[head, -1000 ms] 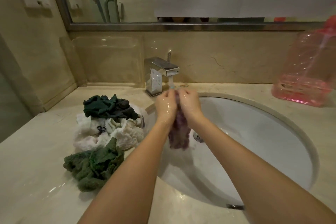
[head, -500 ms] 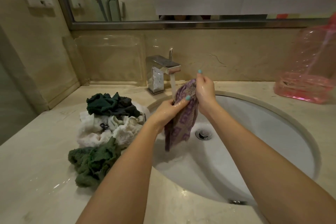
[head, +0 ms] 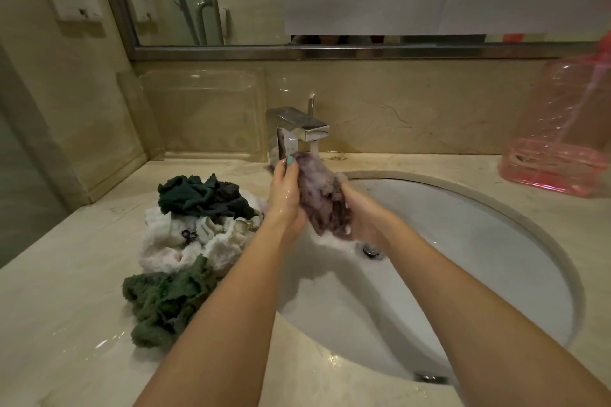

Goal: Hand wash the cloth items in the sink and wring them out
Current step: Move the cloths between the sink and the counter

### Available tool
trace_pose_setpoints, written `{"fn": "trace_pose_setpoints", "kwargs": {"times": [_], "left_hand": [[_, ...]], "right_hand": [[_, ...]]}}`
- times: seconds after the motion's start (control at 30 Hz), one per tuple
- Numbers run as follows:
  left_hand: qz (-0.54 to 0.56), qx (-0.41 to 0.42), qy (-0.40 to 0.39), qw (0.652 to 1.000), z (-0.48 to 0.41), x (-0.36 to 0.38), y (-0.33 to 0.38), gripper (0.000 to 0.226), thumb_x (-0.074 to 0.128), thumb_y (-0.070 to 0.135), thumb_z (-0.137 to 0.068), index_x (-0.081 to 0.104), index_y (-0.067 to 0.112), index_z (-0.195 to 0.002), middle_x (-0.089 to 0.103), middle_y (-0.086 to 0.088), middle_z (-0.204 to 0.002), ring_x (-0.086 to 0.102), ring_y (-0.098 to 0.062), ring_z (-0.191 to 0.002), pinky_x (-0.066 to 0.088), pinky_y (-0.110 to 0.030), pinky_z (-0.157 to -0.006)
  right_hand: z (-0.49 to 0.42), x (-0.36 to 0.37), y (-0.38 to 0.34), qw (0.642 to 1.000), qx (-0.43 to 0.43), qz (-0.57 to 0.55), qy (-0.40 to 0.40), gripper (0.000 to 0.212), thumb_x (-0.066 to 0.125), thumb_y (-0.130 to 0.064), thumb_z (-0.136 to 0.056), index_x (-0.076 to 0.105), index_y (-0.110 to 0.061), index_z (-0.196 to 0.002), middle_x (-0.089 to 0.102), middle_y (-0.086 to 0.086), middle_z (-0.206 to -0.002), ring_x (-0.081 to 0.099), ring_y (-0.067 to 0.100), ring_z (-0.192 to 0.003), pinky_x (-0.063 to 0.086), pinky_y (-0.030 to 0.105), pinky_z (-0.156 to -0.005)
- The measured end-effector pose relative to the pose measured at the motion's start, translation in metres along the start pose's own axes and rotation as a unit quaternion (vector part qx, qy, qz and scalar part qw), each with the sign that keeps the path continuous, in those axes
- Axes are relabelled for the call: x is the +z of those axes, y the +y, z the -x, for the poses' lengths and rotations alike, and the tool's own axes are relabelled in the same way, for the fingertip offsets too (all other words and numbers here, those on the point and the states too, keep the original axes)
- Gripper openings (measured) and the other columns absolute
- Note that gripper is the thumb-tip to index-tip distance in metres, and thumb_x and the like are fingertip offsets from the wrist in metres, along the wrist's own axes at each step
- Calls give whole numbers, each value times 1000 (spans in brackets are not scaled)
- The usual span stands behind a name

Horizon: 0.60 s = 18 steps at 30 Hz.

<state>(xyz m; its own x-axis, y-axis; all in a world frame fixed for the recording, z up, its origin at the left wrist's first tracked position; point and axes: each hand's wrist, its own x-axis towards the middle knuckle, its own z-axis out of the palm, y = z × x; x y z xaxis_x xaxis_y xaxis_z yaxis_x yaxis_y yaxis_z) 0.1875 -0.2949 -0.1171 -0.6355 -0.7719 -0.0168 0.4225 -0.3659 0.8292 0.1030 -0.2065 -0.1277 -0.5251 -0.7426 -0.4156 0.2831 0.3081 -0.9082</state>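
Left hand (head: pixel 286 198) grips the upper end of a bunched purple cloth (head: pixel 319 198), thumb pressed on top. Right hand (head: pixel 362 218) is wrapped round the lower end. Both are clamped on the same wad, directly under the tap (head: pixel 297 132) spout and over the sink (head: pixel 496 241). Water (head: pixel 314 146) runs from the tap onto the top of the cloth. Suds show on the fabric and in the bowl below the tap, near the drain (head: pixel 372 251).

Step, as I read it: scrub/rinse of this one piece. Not wringing yet, since the cloth is balled up and not twisted.

Pile of cloths (head: pixel 195 231) sits on the counter (head: pixel 66 307) left of the tap: dark green closest to the tap, white in the middle, green farthest out. Can't tell which are washed. Pink jug (head: pixel 568 142) is well right of the tap, not involved.

Next move, my guess: hold the cloth under the tap until the suds clear, then turn the hands in opposite directions to twist the water out over the bowl. Soapy fabric is likely slippery, so it needs a firm grip at both ends. Afterwards it needs a spot apart from the pile.
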Motion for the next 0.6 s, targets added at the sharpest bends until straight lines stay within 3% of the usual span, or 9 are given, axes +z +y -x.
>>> {"fn": "trace_pose_setpoints", "kwargs": {"times": [0.07,0.13,0.2,0.27,0.33,0.4,0.5,0.6], "left_hand": [[40,-37,29,998,0,3,2,23,44,30,-103,58,15,-114,65,-13,-119,63,-26,-108,51,-40,-92],[-9,-45,67,997,-4,2,1,34,45,35,-101,58,9,-119,65,-14,-117,63,-26,-107,52,-39,-90],[-183,35,94,978,-6,0,-3,25,43,29,-102,52,8,-113,61,-11,-110,60,-26,-104,49,-35,-84],[-327,128,92,932,-5,1,-7,20,39,24,-103,46,9,-115,53,-11,-113,55,-28,-103,44,-35,-82],[-392,155,112,900,-2,7,-9,24,36,24,-104,44,12,-124,47,-8,-119,52,-24,-98,41,-34,-81],[-377,134,132,907,-7,6,-11,19,37,26,-104,48,14,-114,55,-6,-112,58,-25,-94,48,-40,-82],[-217,38,148,964,-12,2,-8,28,45,32,-102,59,8,-100,65,-7,-85,65,-29,-85,53,-45,-82],[-209,64,116,969,3,10,-8,30,56,32,-97,62,13,-75,64,-3,-68,61,-17,-64,49,-27,-63]], "right_hand": [[-2,1,8,993,39,-69,-87,74,21,-78,-88,57,-22,-122,61,11,-117,58,32,-110,48,54,-81],[-4,7,6,975,27,-197,-101,73,24,-72,-92,59,-16,-123,64,15,-120,61,34,-110,52,50,-81],[-5,16,-2,974,-41,-222,-13,48,38,-54,-100,60,-16,-117,68,14,-114,67,29,-97,54,38,-70],[-2,23,-9,971,-158,-149,96,18,48,-33,-100,56,-21,-110,68,13,-112,69,29,-85,54,32,-56],[3,29,-11,952,-256,-75,153,7,49,-22,-99,54,-25,-95,67,8,-100,66,24,-77,50,24,-47],[9,39,-4,925,-332,5,185,10,52,-21,-97,54,-24,-88,67,0,-88,63,17,-75,49,23,-53],[16,58,-1,892,-388,95,212,22,59,-29,-93,55,-18,-75,65,-6,-72,61,14,-68,47,30,-61],[-3,51,-11,914,-288,88,272,24,56,-29,-92,56,-17,-72,68,-1,-75,61,18,-70,47,29,-65]]}}
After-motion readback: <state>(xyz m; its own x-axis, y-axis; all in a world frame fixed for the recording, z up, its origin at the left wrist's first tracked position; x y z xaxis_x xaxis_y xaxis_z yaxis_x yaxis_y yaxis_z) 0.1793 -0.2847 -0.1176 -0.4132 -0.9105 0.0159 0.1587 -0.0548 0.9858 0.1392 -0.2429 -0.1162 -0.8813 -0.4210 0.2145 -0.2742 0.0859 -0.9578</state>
